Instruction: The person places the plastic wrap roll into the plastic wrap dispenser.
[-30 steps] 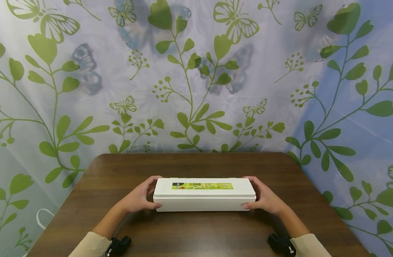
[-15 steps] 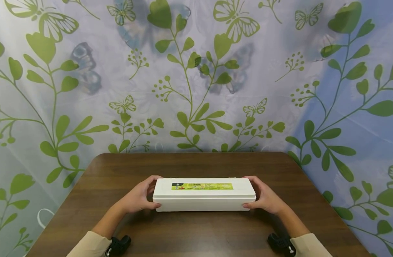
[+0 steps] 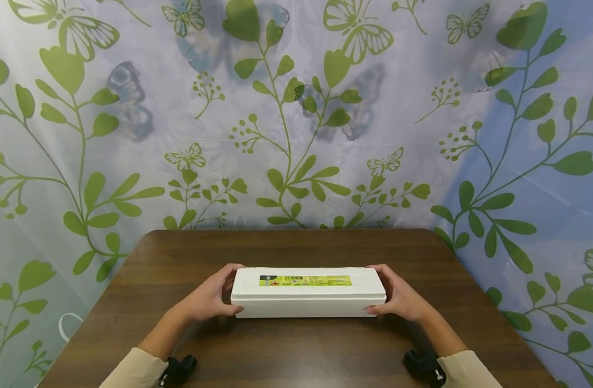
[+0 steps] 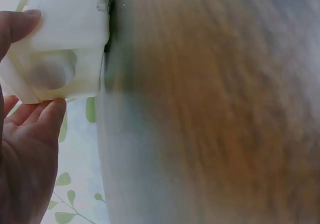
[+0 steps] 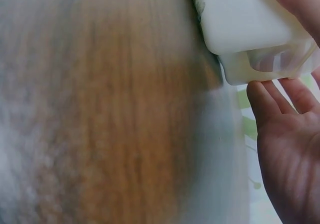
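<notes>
Long white rectangular plastic box [image 3: 308, 293] with a yellow-green printed label strip [image 3: 305, 280] on its lid lies flat on the dark brown wooden table [image 3: 296, 350], long axis running left to right, roughly centred across the table's width and nearer the near edge than the far one.

Left hand [image 3: 210, 296] grips the left end of the box: thumb curled onto the near front face, fingers wrapped over the far top corner. Left wrist view confirms: thumb tip and a fingertip [image 4: 52, 111] press on the box end [image 4: 62, 44] from opposite sides; the end face shows a recessed oval dimple.

Right hand [image 3: 399, 297] grips the right end in mirror fashion: thumb on the near front face, fingers curled over the far top edge. Right wrist view: fingertips [image 5: 260, 96] just touching the end of the box [image 5: 245, 21], palm open behind it.

Both forearms rest low over the table, cream sleeves [image 3: 137, 371] at the near edge, black wrist-mounted devices [image 3: 179, 368] beside them.

Behind the table hangs a pale curtain [image 3: 296, 108] printed with green leaves and butterflies. Table surface in both wrist views is blurred.
</notes>
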`<action>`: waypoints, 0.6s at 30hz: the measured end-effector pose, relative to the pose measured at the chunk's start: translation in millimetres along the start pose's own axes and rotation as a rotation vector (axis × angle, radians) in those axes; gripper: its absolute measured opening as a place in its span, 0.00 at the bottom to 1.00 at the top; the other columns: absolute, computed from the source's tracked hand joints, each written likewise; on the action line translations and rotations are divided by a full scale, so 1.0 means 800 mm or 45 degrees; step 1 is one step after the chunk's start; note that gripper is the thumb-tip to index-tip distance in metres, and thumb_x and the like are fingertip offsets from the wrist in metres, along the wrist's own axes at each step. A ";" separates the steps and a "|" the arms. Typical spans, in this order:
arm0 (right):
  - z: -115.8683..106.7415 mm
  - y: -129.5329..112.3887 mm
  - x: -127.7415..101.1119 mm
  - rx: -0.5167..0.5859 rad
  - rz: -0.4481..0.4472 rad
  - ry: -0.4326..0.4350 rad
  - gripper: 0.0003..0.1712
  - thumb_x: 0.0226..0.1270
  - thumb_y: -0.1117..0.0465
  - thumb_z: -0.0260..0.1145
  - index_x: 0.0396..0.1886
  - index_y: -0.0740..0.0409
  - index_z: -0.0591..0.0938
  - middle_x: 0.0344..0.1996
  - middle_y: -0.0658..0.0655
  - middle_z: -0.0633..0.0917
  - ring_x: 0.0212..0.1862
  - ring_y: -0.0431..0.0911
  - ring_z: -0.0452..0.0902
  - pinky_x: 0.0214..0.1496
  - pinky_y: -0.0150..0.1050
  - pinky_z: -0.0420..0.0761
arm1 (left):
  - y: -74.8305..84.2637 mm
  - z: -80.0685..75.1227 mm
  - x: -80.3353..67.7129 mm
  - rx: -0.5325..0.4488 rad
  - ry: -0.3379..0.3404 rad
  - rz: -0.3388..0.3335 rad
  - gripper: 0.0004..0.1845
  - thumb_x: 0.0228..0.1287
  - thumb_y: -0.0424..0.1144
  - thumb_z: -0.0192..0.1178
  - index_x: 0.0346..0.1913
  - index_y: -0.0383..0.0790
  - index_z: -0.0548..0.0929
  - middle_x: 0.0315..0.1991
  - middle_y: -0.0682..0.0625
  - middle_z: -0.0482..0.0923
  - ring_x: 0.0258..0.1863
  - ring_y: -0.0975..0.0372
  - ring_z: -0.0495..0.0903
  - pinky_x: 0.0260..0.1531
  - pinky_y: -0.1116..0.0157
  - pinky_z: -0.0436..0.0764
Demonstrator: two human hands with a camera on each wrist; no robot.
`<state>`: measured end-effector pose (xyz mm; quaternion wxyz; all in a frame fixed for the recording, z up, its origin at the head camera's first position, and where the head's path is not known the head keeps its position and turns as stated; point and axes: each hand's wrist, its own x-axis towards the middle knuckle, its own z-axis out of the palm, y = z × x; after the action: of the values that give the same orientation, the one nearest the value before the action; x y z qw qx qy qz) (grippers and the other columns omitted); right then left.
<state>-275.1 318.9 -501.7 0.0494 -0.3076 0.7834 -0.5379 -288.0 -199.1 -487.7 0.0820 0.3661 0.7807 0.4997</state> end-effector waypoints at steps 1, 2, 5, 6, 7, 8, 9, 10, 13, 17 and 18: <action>-0.001 0.000 0.000 -0.002 -0.007 -0.006 0.52 0.50 0.71 0.81 0.72 0.62 0.61 0.61 0.68 0.72 0.53 0.44 0.78 0.36 0.45 0.88 | 0.000 0.000 0.000 0.002 0.001 -0.009 0.45 0.55 0.34 0.78 0.71 0.40 0.62 0.68 0.42 0.67 0.65 0.64 0.73 0.62 0.72 0.76; -0.001 0.000 0.000 -0.004 -0.006 -0.010 0.53 0.50 0.71 0.81 0.72 0.61 0.61 0.61 0.67 0.72 0.53 0.43 0.78 0.38 0.44 0.88 | 0.000 -0.001 0.000 0.002 0.001 -0.016 0.45 0.54 0.35 0.78 0.71 0.41 0.62 0.68 0.42 0.68 0.65 0.65 0.73 0.63 0.72 0.76; -0.001 0.001 -0.002 -0.003 0.003 -0.017 0.53 0.51 0.71 0.81 0.74 0.61 0.60 0.62 0.65 0.72 0.55 0.43 0.78 0.48 0.41 0.86 | -0.002 -0.002 -0.001 0.002 -0.004 -0.024 0.45 0.54 0.36 0.78 0.71 0.41 0.62 0.68 0.42 0.67 0.66 0.66 0.73 0.63 0.73 0.75; 0.000 0.002 -0.002 0.001 0.014 -0.019 0.53 0.52 0.71 0.80 0.74 0.61 0.60 0.62 0.64 0.72 0.55 0.43 0.78 0.48 0.41 0.86 | -0.002 -0.002 -0.001 -0.002 -0.006 -0.025 0.45 0.54 0.36 0.79 0.71 0.41 0.62 0.68 0.42 0.67 0.66 0.66 0.73 0.64 0.73 0.74; 0.000 0.002 -0.003 0.004 0.023 -0.022 0.52 0.54 0.71 0.79 0.75 0.60 0.59 0.63 0.63 0.72 0.56 0.43 0.78 0.49 0.41 0.86 | -0.002 -0.003 -0.002 -0.007 -0.008 -0.025 0.45 0.54 0.36 0.79 0.71 0.41 0.62 0.67 0.42 0.67 0.66 0.66 0.73 0.64 0.74 0.74; 0.001 0.001 -0.003 -0.001 0.039 -0.017 0.51 0.56 0.71 0.77 0.75 0.60 0.59 0.63 0.62 0.72 0.56 0.42 0.78 0.49 0.40 0.86 | -0.003 -0.004 -0.002 -0.009 -0.008 -0.025 0.45 0.54 0.36 0.79 0.71 0.41 0.62 0.67 0.42 0.68 0.66 0.65 0.73 0.64 0.74 0.73; 0.002 0.001 -0.003 -0.005 0.051 -0.012 0.48 0.59 0.70 0.75 0.75 0.59 0.60 0.63 0.60 0.72 0.56 0.41 0.77 0.50 0.40 0.85 | -0.002 -0.004 -0.003 -0.014 -0.007 -0.028 0.45 0.54 0.37 0.79 0.71 0.41 0.63 0.67 0.42 0.68 0.66 0.65 0.73 0.64 0.75 0.72; 0.002 0.000 -0.003 -0.006 0.062 -0.003 0.45 0.62 0.69 0.73 0.75 0.59 0.60 0.63 0.59 0.72 0.57 0.41 0.77 0.51 0.39 0.85 | -0.002 -0.005 -0.003 -0.017 -0.004 -0.031 0.44 0.55 0.37 0.78 0.70 0.41 0.63 0.67 0.43 0.68 0.66 0.65 0.73 0.65 0.76 0.71; 0.002 -0.002 -0.004 -0.022 0.071 0.022 0.38 0.70 0.67 0.67 0.76 0.60 0.62 0.65 0.57 0.72 0.58 0.39 0.76 0.52 0.36 0.83 | -0.001 -0.006 -0.005 -0.027 0.007 -0.053 0.41 0.57 0.38 0.77 0.70 0.43 0.65 0.66 0.43 0.69 0.66 0.64 0.73 0.65 0.78 0.69; 0.002 -0.005 -0.003 0.014 0.066 0.036 0.38 0.71 0.69 0.65 0.77 0.66 0.61 0.67 0.59 0.72 0.58 0.39 0.76 0.52 0.37 0.83 | 0.000 -0.006 -0.007 -0.052 0.004 -0.083 0.36 0.64 0.38 0.72 0.71 0.43 0.65 0.68 0.42 0.69 0.67 0.67 0.73 0.65 0.77 0.70; 0.003 -0.005 -0.002 0.028 0.071 0.035 0.39 0.70 0.69 0.66 0.77 0.66 0.61 0.67 0.59 0.72 0.58 0.39 0.77 0.52 0.37 0.84 | 0.000 -0.006 -0.008 -0.060 0.002 -0.091 0.35 0.66 0.38 0.71 0.71 0.43 0.65 0.68 0.42 0.68 0.67 0.68 0.73 0.65 0.76 0.71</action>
<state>-271.3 317.3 -499.7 0.0568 -0.2775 0.7863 -0.5490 -285.8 -206.8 -486.5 0.1077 0.3356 0.7814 0.5150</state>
